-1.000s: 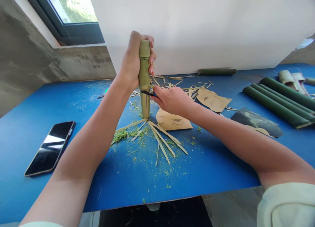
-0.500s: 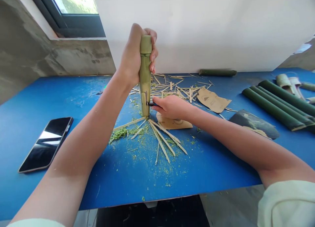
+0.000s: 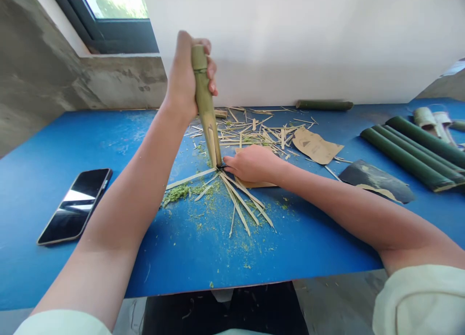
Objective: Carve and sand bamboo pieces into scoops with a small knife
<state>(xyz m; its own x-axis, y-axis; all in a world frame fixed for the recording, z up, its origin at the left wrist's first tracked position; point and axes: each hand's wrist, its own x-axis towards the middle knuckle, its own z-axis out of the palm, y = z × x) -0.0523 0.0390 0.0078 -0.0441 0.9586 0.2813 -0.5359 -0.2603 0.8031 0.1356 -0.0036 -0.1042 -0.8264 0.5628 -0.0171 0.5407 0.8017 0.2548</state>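
My left hand (image 3: 187, 75) is wrapped round the upper part of a green bamboo stick (image 3: 205, 97). The stick tilts, its top leaning left and its lower end close to the blue table (image 3: 174, 262). Pale wood shows where its lower side has been pared. My right hand (image 3: 252, 163) is closed on a small dark-handled knife (image 3: 222, 167) at the stick's bottom end; most of the tool is hidden by fingers. Thin bamboo shavings (image 3: 241, 206) fan out below the tip, beside green scrapings (image 3: 177, 193).
A phone (image 3: 74, 208) lies at the left. Behind my right hand are loose slivers (image 3: 250, 126) and a torn sandpaper piece (image 3: 315, 146). Dark sandpaper (image 3: 378, 180) and green bamboo lengths (image 3: 410, 153) lie right. Another bamboo piece (image 3: 324, 104) rests by the white board (image 3: 298, 44).
The stick's top has swung left with my left hand, so it leans more. My right hand has slid the knife down along the pared side to the stick's lower end.
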